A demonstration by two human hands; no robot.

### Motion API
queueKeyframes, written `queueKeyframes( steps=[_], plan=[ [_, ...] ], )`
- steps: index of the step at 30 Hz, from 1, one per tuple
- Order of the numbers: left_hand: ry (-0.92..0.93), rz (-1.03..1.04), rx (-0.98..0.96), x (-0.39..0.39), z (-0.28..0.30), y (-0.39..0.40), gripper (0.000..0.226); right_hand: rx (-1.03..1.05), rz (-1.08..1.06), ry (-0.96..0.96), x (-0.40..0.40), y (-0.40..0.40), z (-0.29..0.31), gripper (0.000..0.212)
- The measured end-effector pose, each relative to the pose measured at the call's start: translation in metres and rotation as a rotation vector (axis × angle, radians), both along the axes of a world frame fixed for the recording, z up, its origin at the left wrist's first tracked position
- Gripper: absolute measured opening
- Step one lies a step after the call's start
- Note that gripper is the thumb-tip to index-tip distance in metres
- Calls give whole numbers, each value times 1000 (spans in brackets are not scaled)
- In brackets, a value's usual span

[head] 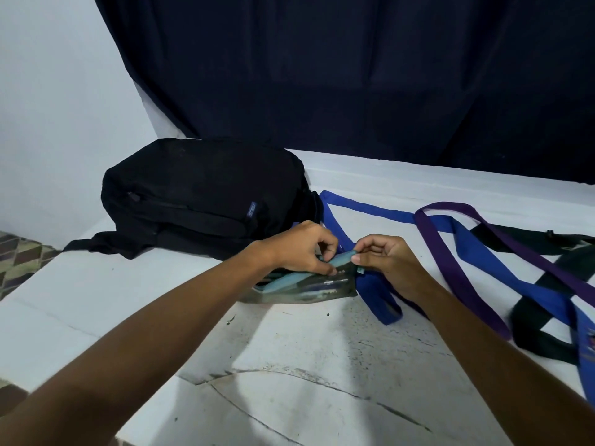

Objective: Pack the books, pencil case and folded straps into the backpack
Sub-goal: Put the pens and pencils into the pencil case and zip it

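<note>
Nearest, both forearms reach out over the white surface (289,365) to the pencil case (306,284), a clear pouch of pens lying with its long axis left to right, just in front of the backpack. The left hand (299,249) pinches its top edge, thumb and fingertips curled on the zip strip. The right hand (386,262) pinches the right end of that same edge. So each grip is closed on the case, probably to work the zip.

To the right, loose and unfolded, sprawl the blue strap (370,284), purple strap (467,262) and black strap (541,317), crossing one another.

Beyond the hands the backpack (206,197) lies on its side, apparently zipped. It is up and left of the case, nearer the left hand. It bears a small blue label, too blurred to read. No books show.
</note>
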State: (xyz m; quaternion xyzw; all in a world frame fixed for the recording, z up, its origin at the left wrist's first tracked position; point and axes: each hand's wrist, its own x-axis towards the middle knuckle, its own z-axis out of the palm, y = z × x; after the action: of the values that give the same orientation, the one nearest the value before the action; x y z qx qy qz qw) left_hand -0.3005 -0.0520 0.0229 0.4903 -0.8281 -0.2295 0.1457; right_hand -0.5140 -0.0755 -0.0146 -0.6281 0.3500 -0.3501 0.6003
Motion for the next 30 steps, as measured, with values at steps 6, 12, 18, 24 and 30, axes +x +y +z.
queueKeyframes(
  steps=[6,12,18,24,30],
  plan=[
    [-154,-12,46,29,6,13,36,-34,8,5,-4,-6,0,11],
    [-263,-24,62,47,11,26,41,-61,12,30,-7,-11,2,11],
    [-299,1,119,55,12,38,47,-137,37,197,-6,-13,15,14],
    [-251,32,104,53,12,39,45,-702,234,756,40,-1,43,32],
    [-310,18,146,51,14,44,54,-511,459,931,67,-7,53,23]
  ],
)
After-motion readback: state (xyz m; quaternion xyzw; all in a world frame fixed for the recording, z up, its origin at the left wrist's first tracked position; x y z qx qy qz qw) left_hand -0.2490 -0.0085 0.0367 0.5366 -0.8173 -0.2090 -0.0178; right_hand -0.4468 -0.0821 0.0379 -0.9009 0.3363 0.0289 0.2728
